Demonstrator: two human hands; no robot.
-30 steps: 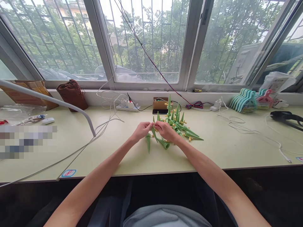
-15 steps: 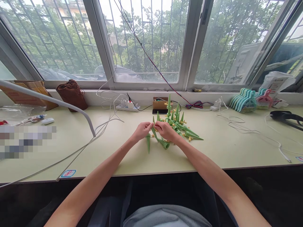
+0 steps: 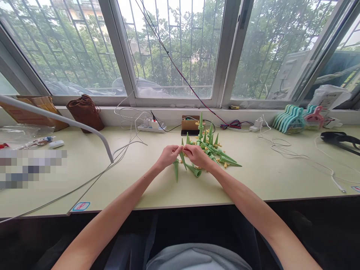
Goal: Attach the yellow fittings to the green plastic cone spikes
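Note:
My left hand (image 3: pixel 170 154) and my right hand (image 3: pixel 198 155) meet over the table, fingertips pinched close together. Between them hangs a green plastic plant watering spike (image 3: pixel 183 161), its point down and its top partly covered by my fingers. Any small part pinched at its top is too hidden to make out. Another green spike (image 3: pixel 176 171) lies below my left hand, with a yellow valve at its upper end. One with an open round socket (image 3: pixel 197 172) lies just below my right hand. A pile of green spikes (image 3: pixel 210 144) with yellow valves spreads behind and beside my right hand.
A small cardboard box (image 3: pixel 189 123) and a dark phone-like slab (image 3: pixel 190 132) sit behind the pile. A power strip (image 3: pixel 152 128) and loose white cables (image 3: pixel 123 150) lie to the left. Turquoise hangers (image 3: pixel 289 120) stand at the back right.
The held spike's lower tip has swung slightly to the left. Both hands stay pinched in nearly the same place.

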